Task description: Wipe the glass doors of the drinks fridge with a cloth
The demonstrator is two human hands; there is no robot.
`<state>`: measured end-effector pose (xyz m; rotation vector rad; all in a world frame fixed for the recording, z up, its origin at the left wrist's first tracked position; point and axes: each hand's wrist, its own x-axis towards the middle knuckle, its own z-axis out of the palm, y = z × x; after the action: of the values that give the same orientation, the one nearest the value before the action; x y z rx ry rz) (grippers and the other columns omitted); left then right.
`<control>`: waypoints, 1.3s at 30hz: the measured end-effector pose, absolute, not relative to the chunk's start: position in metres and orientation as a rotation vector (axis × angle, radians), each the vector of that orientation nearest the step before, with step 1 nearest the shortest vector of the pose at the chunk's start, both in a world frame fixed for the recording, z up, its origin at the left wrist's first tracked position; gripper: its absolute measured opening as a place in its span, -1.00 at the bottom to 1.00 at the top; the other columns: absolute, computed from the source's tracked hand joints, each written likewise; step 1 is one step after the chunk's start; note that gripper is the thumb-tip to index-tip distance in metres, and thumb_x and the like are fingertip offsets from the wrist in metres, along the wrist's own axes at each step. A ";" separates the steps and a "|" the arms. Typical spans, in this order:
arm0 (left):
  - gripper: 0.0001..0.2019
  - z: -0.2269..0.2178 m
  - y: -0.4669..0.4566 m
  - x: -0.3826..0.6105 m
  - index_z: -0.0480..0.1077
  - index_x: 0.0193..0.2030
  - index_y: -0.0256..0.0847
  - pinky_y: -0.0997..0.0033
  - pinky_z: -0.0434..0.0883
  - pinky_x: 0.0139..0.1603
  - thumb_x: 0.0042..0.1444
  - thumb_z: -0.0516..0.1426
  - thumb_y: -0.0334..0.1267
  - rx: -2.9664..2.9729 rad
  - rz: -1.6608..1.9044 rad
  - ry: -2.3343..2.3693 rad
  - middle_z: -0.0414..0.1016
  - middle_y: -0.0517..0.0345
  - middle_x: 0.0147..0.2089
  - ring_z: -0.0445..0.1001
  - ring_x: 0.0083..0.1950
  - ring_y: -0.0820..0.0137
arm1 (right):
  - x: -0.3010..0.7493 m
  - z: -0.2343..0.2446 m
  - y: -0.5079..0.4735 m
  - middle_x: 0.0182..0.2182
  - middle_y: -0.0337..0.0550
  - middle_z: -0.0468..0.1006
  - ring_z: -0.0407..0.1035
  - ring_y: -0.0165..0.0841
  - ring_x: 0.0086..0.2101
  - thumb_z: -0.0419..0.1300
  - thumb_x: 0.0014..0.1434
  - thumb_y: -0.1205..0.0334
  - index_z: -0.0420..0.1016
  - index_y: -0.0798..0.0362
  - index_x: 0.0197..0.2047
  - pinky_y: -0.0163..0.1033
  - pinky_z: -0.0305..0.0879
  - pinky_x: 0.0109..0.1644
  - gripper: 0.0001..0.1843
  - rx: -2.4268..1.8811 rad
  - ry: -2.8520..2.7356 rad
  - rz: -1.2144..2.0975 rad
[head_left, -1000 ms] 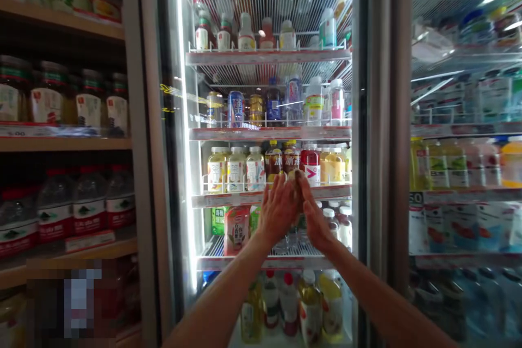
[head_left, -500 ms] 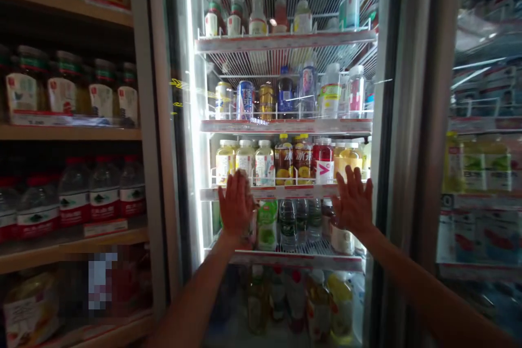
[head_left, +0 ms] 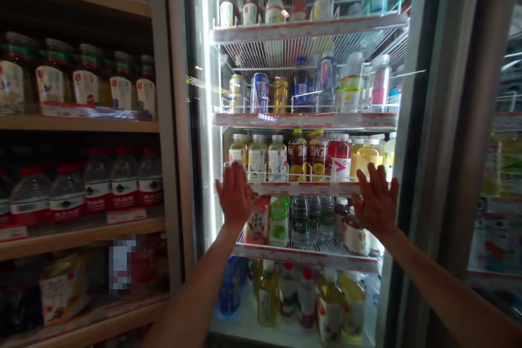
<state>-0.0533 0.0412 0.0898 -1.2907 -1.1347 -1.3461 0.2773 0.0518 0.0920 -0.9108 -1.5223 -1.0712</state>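
My left hand [head_left: 235,197] is raised at the left of a lit drinks fridge, its fingers stretched out and empty. Higher up behind it stand pale-capped tea bottles [head_left: 257,159]; a red carton [head_left: 258,222] shows partly past my wrist. My right hand [head_left: 377,202], open with fingers spread, is held up on the right side. It overlaps the price rail [head_left: 322,188] and is near yellow drink bottles [head_left: 369,155] and a squat white-labelled bottle [head_left: 355,236]. Whether either hand touches the glass, I cannot tell.
Left of the fridge, wooden shelves [head_left: 81,122] hold jars [head_left: 86,84] and red-capped water bottles [head_left: 98,182]. A thick metal door frame [head_left: 452,119] rises on the right, beside another fridge. Cans [head_left: 259,92] and bottles [head_left: 267,296] fill further shelves.
The view has shifted, so the fridge and shelves sit further right in the picture and the fridge looks slightly larger. Both hands stay raised and open, the right one further right in view.
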 end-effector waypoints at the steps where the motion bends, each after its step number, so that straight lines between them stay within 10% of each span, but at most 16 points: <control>1: -0.44 0.092 0.042 -0.061 -0.16 0.38 -0.21 0.00 -0.15 0.37 0.25 -0.14 -0.25 -1.205 -1.432 -1.204 -0.01 -0.10 0.38 -0.16 0.42 0.25 | 0.277 0.092 0.052 0.37 -0.09 -0.16 -0.23 -0.12 0.32 -0.10 0.25 0.13 -0.22 -0.08 0.38 0.16 -0.31 0.32 -0.34 -0.910 -1.517 -1.073; 10: -0.47 0.101 0.045 0.036 -0.04 0.34 -0.20 0.09 -0.19 0.40 0.24 -0.10 -0.24 -1.604 -1.021 -0.835 0.08 0.05 0.36 -0.13 0.42 0.31 | 0.280 0.092 0.050 0.36 -0.12 -0.13 -0.21 -0.15 0.32 -0.12 0.26 0.14 -0.22 -0.09 0.38 0.12 -0.32 0.32 -0.36 -0.894 -1.528 -1.075; 18: -0.40 0.110 0.042 -0.062 -0.21 0.38 -0.27 -0.05 -0.10 0.35 0.24 -0.13 -0.21 -1.138 -1.530 -1.293 -0.10 -0.15 0.40 -0.17 0.42 0.17 | 0.276 0.091 0.052 0.36 -0.14 -0.13 -0.21 -0.16 0.32 -0.08 0.25 0.16 -0.20 -0.11 0.37 0.12 -0.30 0.33 -0.34 -0.900 -1.503 -1.054; 26: -0.49 0.122 0.046 0.039 0.03 0.32 -0.20 0.10 -0.18 0.40 0.22 -0.10 -0.23 -1.603 -0.947 -0.785 0.07 0.09 0.36 -0.10 0.41 0.30 | 0.278 0.092 0.050 0.35 -0.13 -0.08 -0.18 -0.16 0.31 -0.10 0.24 0.19 -0.15 -0.10 0.37 0.12 -0.30 0.32 -0.37 -0.881 -1.522 -1.048; 34: -0.41 0.137 0.047 -0.074 -0.13 0.37 -0.31 -0.12 -0.10 0.34 0.22 -0.11 -0.19 -0.962 -1.720 -1.434 -0.09 -0.20 0.39 -0.16 0.42 0.13 | 0.277 0.090 0.052 0.36 -0.12 -0.10 -0.20 -0.16 0.32 -0.09 0.24 0.18 -0.17 -0.09 0.37 0.14 -0.29 0.32 -0.35 -0.886 -1.502 -1.046; 39: -0.39 0.140 0.050 0.015 -0.21 0.38 -0.27 0.03 -0.09 0.38 0.21 -0.11 -0.23 -1.446 -1.285 -0.998 -0.03 -0.05 0.39 -0.19 0.43 0.26 | 0.279 0.091 0.053 0.36 -0.15 -0.11 -0.20 -0.18 0.32 -0.08 0.23 0.21 -0.20 -0.11 0.37 0.13 -0.29 0.32 -0.33 -0.875 -1.511 -1.073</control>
<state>0.0150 0.0504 0.1398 -1.4461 -0.9982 -1.2853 0.2788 0.0533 0.0909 -0.8749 -1.5112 -1.0729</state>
